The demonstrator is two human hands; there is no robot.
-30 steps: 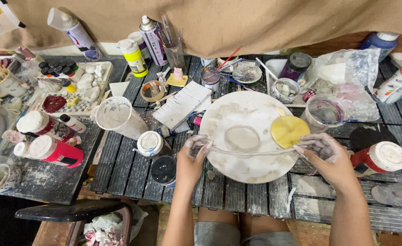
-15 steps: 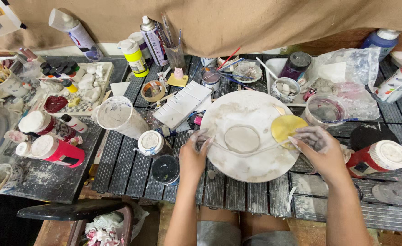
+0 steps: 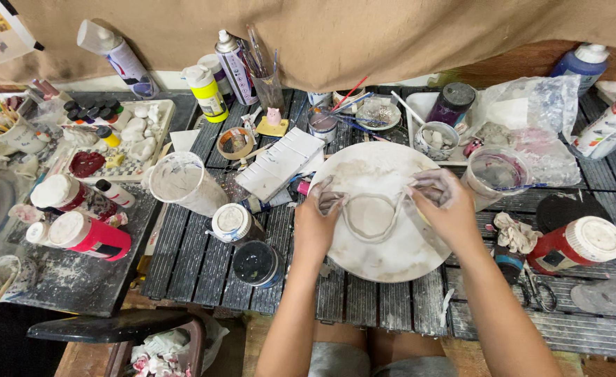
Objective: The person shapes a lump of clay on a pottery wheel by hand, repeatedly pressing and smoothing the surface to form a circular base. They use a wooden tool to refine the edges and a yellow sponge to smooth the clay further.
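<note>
While one round board lies flat, left hand, right hand, one clay strip

Slatted table, round board, jars

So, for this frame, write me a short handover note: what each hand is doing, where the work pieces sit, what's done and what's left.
Left hand: clay-smeared, pinching the left end of the clay strip.
Right hand: clay-smeared, holding the strip's right end.
Strip: bent into a U-shaped loop on the round white board, which lies on the slatted table.
Done: strip rolled and curved.
Left, probably: ends not yet joined at the top.
</note>
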